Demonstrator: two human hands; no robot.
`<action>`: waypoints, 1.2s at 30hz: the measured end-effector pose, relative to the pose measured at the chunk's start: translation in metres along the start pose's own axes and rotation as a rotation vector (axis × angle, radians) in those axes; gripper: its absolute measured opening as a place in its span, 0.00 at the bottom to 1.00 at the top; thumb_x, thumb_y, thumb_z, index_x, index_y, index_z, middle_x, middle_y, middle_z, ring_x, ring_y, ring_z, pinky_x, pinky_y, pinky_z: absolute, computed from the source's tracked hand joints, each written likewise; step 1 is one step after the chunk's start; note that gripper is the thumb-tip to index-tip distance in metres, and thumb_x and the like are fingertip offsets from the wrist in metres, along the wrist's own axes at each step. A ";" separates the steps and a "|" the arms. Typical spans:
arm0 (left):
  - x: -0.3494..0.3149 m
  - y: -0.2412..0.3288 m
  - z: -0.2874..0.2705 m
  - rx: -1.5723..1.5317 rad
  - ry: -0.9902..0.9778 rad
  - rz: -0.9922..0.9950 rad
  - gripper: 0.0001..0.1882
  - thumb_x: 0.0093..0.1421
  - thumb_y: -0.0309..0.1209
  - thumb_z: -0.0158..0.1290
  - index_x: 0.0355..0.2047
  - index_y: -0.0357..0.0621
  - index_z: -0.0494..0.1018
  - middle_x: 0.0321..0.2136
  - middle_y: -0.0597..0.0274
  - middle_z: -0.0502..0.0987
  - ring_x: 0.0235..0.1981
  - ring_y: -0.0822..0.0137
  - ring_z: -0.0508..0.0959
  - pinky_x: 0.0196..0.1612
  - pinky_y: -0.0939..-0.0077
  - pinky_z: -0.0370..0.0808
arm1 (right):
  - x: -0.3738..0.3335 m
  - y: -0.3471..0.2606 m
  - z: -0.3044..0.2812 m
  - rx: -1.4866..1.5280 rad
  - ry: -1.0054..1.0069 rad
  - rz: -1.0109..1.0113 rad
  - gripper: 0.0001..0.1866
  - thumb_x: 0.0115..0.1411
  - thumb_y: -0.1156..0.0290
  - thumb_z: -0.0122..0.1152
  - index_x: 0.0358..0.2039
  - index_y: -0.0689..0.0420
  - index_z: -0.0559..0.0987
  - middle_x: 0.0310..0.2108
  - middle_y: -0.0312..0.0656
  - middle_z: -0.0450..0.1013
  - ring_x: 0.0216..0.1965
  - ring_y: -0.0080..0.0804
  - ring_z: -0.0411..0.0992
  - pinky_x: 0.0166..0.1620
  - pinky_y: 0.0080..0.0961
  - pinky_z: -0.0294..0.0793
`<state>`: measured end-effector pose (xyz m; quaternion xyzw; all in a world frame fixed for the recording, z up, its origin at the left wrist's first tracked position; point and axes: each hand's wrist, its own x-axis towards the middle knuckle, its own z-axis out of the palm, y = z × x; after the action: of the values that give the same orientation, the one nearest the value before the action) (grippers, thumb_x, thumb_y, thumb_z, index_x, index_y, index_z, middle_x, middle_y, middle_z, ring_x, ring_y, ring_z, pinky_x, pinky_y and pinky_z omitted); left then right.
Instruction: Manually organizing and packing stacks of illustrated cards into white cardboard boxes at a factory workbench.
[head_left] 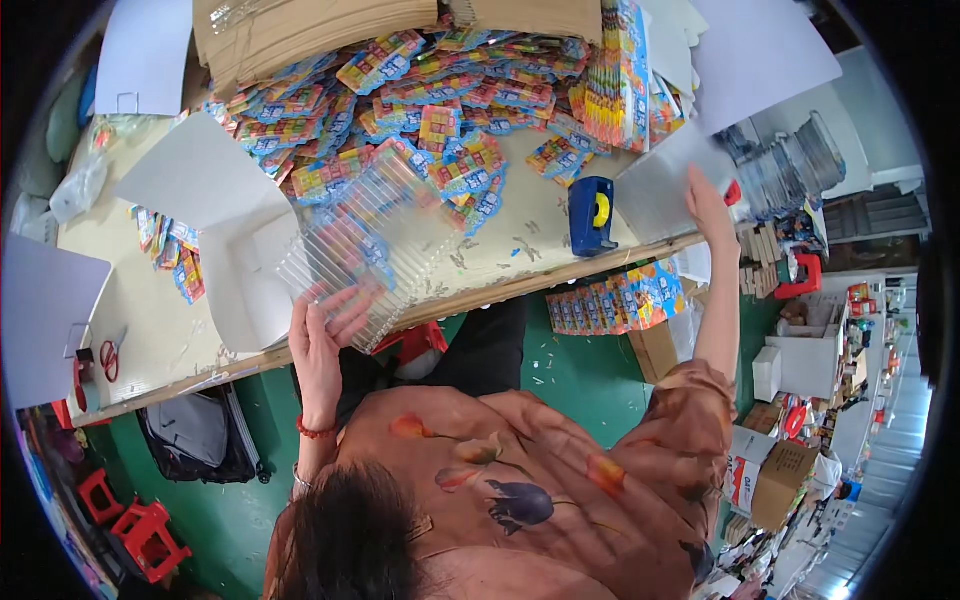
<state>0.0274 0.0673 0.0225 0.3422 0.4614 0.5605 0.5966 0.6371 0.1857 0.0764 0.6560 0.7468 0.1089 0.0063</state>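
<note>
My left hand (325, 332), a red beaded bracelet at its wrist, grips the near edge of a clear ribbed plastic tray (385, 235). The tray is tilted above the tabletop, and colourful printed packs show through it. Off to the right, my right hand (711, 208) has its fingers closed at the edge of a translucent plastic piece (660, 185) by the table's front edge; some fingertips are hard to make out. Between the hands stands a blue tape dispenser (592, 217) with a yellow core. An opened white carton (245, 270) stands left of the ribbed tray.
A heap of colourful packs (440, 130) covers the back of the table (500, 262) below brown cardboard (310, 40). Stacked clear trays (795, 165) stand far right. Red scissors (110, 361) lie left. Below the front edge are a printed box (615, 300) and a dark bag (200, 435).
</note>
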 end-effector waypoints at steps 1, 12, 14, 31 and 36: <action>-0.004 0.005 0.000 -0.010 0.017 0.005 0.20 0.71 0.36 0.34 0.56 0.35 0.58 0.47 0.45 0.72 0.47 0.54 0.77 0.47 0.70 0.77 | 0.005 -0.018 -0.012 0.112 -0.043 0.105 0.22 0.59 0.73 0.48 0.54 0.61 0.64 0.49 0.58 0.67 0.47 0.54 0.68 0.46 0.44 0.68; -0.004 0.022 0.002 -0.089 0.160 0.112 0.20 0.71 0.35 0.33 0.57 0.35 0.57 0.48 0.42 0.71 0.48 0.53 0.76 0.48 0.67 0.75 | 0.023 -0.117 -0.045 0.230 0.296 0.084 0.19 0.62 0.66 0.53 0.51 0.61 0.70 0.48 0.51 0.71 0.52 0.47 0.68 0.54 0.36 0.65; -0.003 0.018 0.001 -0.135 0.182 0.123 0.20 0.71 0.35 0.33 0.57 0.35 0.56 0.48 0.42 0.72 0.47 0.53 0.77 0.48 0.67 0.75 | 0.037 -0.214 -0.041 0.704 0.278 0.003 0.22 0.60 0.70 0.56 0.54 0.61 0.68 0.52 0.48 0.69 0.53 0.41 0.68 0.56 0.33 0.64; -0.017 0.035 -0.094 0.142 0.579 0.329 0.28 0.68 0.34 0.42 0.65 0.43 0.47 0.57 0.49 0.65 0.54 0.60 0.70 0.54 0.68 0.70 | 0.100 -0.506 -0.090 1.732 0.174 -0.495 0.11 0.57 0.82 0.57 0.41 0.61 0.75 0.37 0.45 0.78 0.35 0.33 0.78 0.41 0.27 0.78; -0.008 0.045 -0.108 1.285 0.764 0.536 0.36 0.60 0.26 0.51 0.65 0.41 0.46 0.59 0.43 0.58 0.57 0.50 0.65 0.59 0.61 0.62 | 0.088 -0.528 -0.055 1.069 0.646 -1.011 0.14 0.51 0.85 0.56 0.39 0.59 0.74 0.45 0.46 0.74 0.44 0.41 0.75 0.45 0.29 0.78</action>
<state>-0.0889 0.0542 0.0290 0.5029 0.7691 0.3876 -0.0724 0.0994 0.2030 0.0516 0.0888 0.8695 -0.0949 -0.4765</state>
